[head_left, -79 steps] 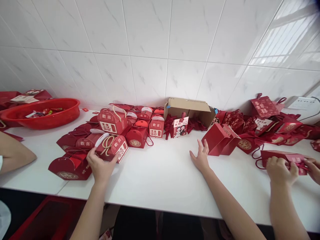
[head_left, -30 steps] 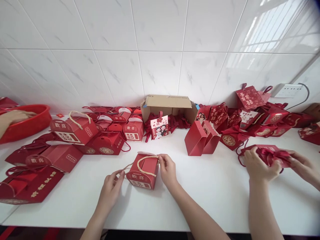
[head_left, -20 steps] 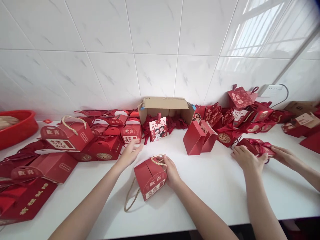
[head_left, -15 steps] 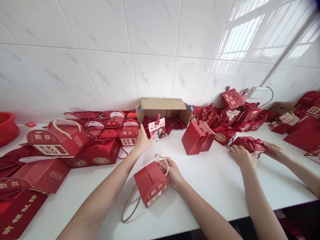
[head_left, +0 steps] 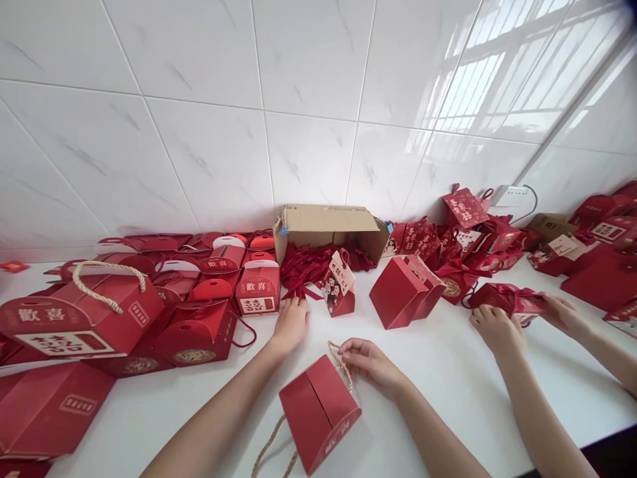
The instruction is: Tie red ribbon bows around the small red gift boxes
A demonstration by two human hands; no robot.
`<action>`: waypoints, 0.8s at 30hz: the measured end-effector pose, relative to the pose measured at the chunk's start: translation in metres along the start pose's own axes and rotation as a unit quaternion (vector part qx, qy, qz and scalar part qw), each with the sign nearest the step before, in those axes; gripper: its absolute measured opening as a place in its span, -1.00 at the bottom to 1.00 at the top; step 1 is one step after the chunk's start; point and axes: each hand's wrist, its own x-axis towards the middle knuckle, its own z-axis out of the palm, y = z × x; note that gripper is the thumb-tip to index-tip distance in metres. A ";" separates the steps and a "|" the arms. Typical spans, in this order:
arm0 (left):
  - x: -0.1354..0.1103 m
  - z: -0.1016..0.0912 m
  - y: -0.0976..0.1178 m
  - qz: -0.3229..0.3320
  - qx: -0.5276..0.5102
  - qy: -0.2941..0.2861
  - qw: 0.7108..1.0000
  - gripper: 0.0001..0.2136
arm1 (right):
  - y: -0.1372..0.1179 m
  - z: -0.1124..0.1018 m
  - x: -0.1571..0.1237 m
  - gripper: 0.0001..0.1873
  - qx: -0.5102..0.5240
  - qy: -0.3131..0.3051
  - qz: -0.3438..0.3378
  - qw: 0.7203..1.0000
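Observation:
My left hand (head_left: 291, 325) is at the front of the open cardboard box, its fingers together on the end of a dark red ribbon (head_left: 301, 289). Its fingertips are partly hidden. My right hand (head_left: 373, 364) has its fingers closed at a twisted rope handle (head_left: 347, 380) of a red gift box (head_left: 318, 411). That gift box sits tilted on the table near me, with a second rope loop (head_left: 269, 441) on its left. Between my hands and the cardboard box stands a small peaked favor box (head_left: 339, 285) with a cartoon couple, touched by neither hand.
Many red gift boxes (head_left: 194, 332) crowd the left. The cardboard box (head_left: 328, 219) holds a heap of ribbons by the tiled wall. Two plain red boxes (head_left: 398, 292) stand right of centre. Farther right, another person's hands (head_left: 500, 332) hold a ribboned red box (head_left: 502, 299).
My left hand has let go of the small peaked favor box, which now stands on the table, and has moved to the ribbons. The view has shifted; my right hand stays at the rope handle.

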 end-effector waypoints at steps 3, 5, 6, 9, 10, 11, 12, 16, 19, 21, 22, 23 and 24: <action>-0.012 0.002 -0.003 0.006 -0.003 -0.009 1.000 -0.81 | -0.002 0.000 -0.002 -0.67 -0.030 -0.015 0.019 0.999; -0.022 -0.003 -0.001 0.010 -0.012 -0.006 1.000 -0.87 | -0.003 0.001 -0.003 -0.65 -0.047 -0.019 0.021 0.998; -0.027 -0.008 0.000 0.011 -0.017 -0.001 1.000 -0.87 | -0.003 0.002 -0.004 -0.63 -0.056 -0.019 0.020 0.998; -0.044 -0.030 0.006 0.011 -0.038 0.036 0.999 -0.87 | -0.004 0.004 -0.005 -0.59 -0.089 -0.008 0.012 0.996; -0.050 -0.041 0.009 0.009 -0.046 0.057 0.997 -0.86 | -0.005 0.004 -0.004 -0.58 -0.100 0.001 0.007 0.995; -0.056 -0.052 0.013 0.006 -0.056 0.080 0.995 -0.84 | -0.007 0.003 -0.004 -0.57 -0.110 0.013 -0.001 0.994; -0.063 -0.065 0.019 0.001 -0.066 0.107 0.992 -0.82 | -0.009 0.002 -0.004 -0.57 -0.118 0.029 -0.014 0.993; -0.104 -0.122 0.062 -0.012 -0.114 0.219 0.969 -0.78 | -0.028 0.006 -0.026 -0.62 -0.119 0.102 -0.113 0.981; -0.153 -0.152 0.102 -0.015 -0.200 0.258 0.945 -0.82 | -0.037 0.034 -0.071 -0.56 -0.116 0.074 -0.182 0.974; -0.188 -0.157 0.122 0.012 -0.209 0.213 0.954 -0.87 | -0.033 0.065 -0.105 -0.37 -0.149 -0.085 -0.188 0.967; -0.204 -0.156 0.129 0.040 -0.211 0.175 0.961 -0.87 | -0.028 0.083 -0.119 -0.26 -0.162 -0.144 -0.175 0.960; -0.218 -0.152 0.134 0.059 -0.215 0.119 0.968 -0.85 | -0.022 0.100 -0.130 -0.23 -0.164 -0.162 -0.164 0.959; -0.231 -0.147 0.137 0.076 -0.222 0.057 0.970 -0.83 | -0.015 0.115 -0.139 -0.25 -0.147 -0.158 -0.147 0.965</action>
